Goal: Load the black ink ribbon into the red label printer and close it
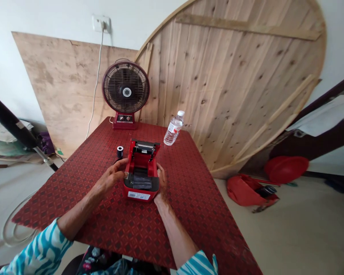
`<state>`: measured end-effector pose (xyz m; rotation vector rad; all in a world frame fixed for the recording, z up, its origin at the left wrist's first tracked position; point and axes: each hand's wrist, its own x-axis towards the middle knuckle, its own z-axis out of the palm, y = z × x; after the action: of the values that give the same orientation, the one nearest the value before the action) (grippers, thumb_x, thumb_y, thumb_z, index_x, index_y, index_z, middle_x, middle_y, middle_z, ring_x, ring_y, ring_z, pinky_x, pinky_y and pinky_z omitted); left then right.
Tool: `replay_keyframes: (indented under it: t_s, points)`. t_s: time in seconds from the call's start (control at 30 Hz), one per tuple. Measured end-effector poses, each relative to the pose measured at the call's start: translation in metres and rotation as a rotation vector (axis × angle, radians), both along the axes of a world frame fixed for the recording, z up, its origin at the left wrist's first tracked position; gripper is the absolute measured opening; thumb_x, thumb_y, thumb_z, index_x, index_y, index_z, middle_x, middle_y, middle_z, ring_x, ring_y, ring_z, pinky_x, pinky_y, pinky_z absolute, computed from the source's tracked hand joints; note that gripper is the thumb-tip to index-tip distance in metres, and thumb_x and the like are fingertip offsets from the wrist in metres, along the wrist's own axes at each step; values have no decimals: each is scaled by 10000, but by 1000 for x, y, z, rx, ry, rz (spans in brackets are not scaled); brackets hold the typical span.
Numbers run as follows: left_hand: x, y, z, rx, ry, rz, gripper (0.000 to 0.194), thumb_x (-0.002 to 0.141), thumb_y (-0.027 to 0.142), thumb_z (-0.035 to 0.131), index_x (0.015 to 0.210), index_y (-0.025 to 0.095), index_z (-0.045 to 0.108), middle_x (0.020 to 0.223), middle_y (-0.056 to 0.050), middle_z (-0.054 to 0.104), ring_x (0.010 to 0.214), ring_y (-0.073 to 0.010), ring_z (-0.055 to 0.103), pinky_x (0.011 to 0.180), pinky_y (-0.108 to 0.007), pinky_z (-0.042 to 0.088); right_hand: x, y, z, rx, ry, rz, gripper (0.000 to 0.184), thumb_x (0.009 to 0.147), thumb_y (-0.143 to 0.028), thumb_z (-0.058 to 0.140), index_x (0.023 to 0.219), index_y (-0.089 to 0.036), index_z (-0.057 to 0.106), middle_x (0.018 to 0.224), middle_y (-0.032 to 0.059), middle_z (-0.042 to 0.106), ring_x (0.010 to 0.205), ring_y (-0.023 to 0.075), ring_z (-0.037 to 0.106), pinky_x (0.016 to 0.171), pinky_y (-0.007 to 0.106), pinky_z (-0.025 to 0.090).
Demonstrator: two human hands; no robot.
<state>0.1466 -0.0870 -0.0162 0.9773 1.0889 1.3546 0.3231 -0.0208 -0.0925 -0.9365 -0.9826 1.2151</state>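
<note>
A small red and black printer stands on the patterned red tabletop in front of me. Its cover is up, showing the inside, and a white sticker is on the side facing me. My left hand grips the printer's left side, thumb near the top edge. On the opposite side, my right hand is closed round the body, its fingers partly hidden behind it. Just beyond my left fingers stands a small dark roll with a white top.
A clear water bottle stands behind the printer to the right. At the table's far edge is a dark red fan, with a large round wooden board leaning behind. A black pole slants in from the left; a red bag lies on the floor.
</note>
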Motion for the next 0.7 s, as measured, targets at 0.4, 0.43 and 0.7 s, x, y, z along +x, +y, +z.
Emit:
replay_keyframes:
  t_s: [0.4, 0.43, 0.7]
  points:
    - [34, 80, 39, 171, 1414, -399, 217, 645, 82, 619, 772, 209, 740, 830, -115, 740, 899, -335, 678, 841, -427, 482, 1, 3, -3, 0, 46, 28, 525, 785, -587, 579, 1159, -222, 633, 1208, 56, 646, 1140, 241, 560, 934, 363, 434]
    - [35, 84, 39, 172, 1425, -415, 207, 621, 75, 629, 743, 205, 735, 809, -119, 739, 884, -343, 680, 819, -424, 486, 1, 4, -4, 5, 52, 36, 513, 789, -581, 579, 1157, -228, 634, 1205, 53, 648, 1143, 241, 556, 932, 363, 435]
    - [32, 87, 44, 218, 1449, -495, 218, 572, 114, 674, 749, 235, 716, 834, -75, 743, 860, -309, 679, 743, -340, 489, 1, 4, -3, 43, 66, 39, 475, 796, -563, 580, 1132, -234, 653, 1158, 51, 666, 1118, 246, 566, 939, 372, 432]
